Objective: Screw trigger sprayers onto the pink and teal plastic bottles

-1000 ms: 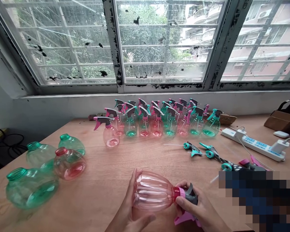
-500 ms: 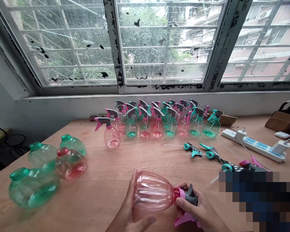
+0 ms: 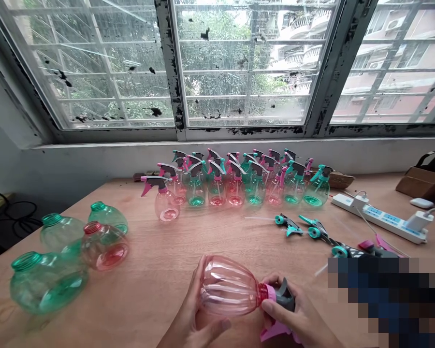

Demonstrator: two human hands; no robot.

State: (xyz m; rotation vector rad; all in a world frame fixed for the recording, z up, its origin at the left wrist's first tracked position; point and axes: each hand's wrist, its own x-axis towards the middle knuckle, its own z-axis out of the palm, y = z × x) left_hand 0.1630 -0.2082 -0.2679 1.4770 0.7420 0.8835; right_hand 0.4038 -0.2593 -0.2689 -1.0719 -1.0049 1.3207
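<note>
A clear red spray bottle (image 3: 229, 286) lies sideways between my two hands, its base to the left and its neck to the right. My left hand (image 3: 195, 309) cups the base, with the thumb held off below the bottle. At the neck, my right hand (image 3: 293, 311) grips the pink collar of the spray head (image 3: 285, 296), which is black with a pink trigger. The collar sits against the bottle's mouth; whether it is fully threaded I cannot tell. Part of the spray head is hidden by my right fingers.
Open green bottles (image 3: 49, 282) and an open red bottle (image 3: 105, 245) stand at the left. Along the back are rows of capped spray bottles (image 3: 235, 188). Loose teal spray heads (image 3: 290, 226), a white power strip (image 3: 380, 217) and a brown box (image 3: 424, 181) lie to the right.
Almost nothing differs. The whole view has shifted very slightly, and both hands keep the same hold on the spray bottle.
</note>
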